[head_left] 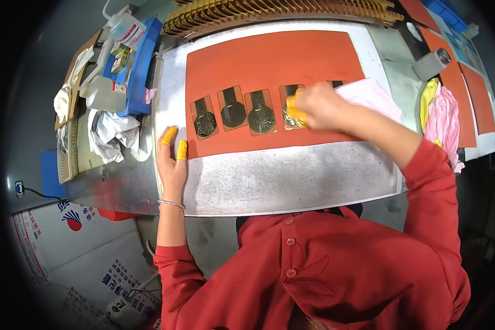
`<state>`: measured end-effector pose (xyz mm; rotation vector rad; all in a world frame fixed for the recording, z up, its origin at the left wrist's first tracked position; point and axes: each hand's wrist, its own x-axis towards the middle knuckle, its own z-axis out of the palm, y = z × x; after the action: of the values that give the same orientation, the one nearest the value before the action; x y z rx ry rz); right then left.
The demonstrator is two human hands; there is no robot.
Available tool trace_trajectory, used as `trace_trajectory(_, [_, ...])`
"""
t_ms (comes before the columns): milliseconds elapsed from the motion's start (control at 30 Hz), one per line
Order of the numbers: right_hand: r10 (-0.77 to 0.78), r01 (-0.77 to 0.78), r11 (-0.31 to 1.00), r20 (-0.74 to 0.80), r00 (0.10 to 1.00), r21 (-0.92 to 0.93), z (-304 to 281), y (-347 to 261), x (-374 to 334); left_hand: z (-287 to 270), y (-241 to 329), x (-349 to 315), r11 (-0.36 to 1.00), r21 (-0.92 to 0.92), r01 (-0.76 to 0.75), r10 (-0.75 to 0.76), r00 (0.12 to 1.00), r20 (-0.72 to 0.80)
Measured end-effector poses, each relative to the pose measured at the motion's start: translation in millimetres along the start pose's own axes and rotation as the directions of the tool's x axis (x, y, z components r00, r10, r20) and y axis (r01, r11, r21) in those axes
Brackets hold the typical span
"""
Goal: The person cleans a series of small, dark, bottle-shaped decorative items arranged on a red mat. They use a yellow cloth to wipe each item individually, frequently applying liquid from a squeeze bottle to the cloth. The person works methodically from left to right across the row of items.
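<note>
An orange mat (269, 60) lies on the white worktop, with a row of flat rectangular panels on it, each bearing a dark round-and-stem shape. The leftmost panel (205, 124) and two beside it lie fully in sight. My right hand (322, 104), with yellow finger covers, is bent down over the fourth panel (284, 99) and hides part of it. Its fingers are closed, and what they hold, if anything, is hidden. Behind that wrist a pale pink cloth (371, 96) overlaps another panel (336, 84). My left hand (172, 165) rests at the worktop's left side, fingers apart and holding nothing.
A slatted golden-brown rack (280, 16) stands along the back. At left are a blue tray (143, 71), plastic bottles (105, 93) and crumpled white cloth (114, 132). At right lie a grey box-shaped object (432, 65) and pink cloth (443, 121).
</note>
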<state>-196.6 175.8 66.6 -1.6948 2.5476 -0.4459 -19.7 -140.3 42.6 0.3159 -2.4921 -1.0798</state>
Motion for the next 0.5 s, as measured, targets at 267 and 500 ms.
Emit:
trace_trajectory(267, [0.133, -0.132, 0.976, 0.007, 0.991, 0.176, -6.2, 18.5, 41.5, 0.5, -2.6, 5.1, 0.991, 0.108, -0.083, 0.083, 0.997, 0.009])
trace_trajectory(500, [-0.096, 0.094, 0.988, 0.011, 0.995, 0.121, 15.7, -21.4, 58.4, 1.2, -5.3, 3.2, 0.973, 0.191, -0.132, 0.134, 0.991, 0.001])
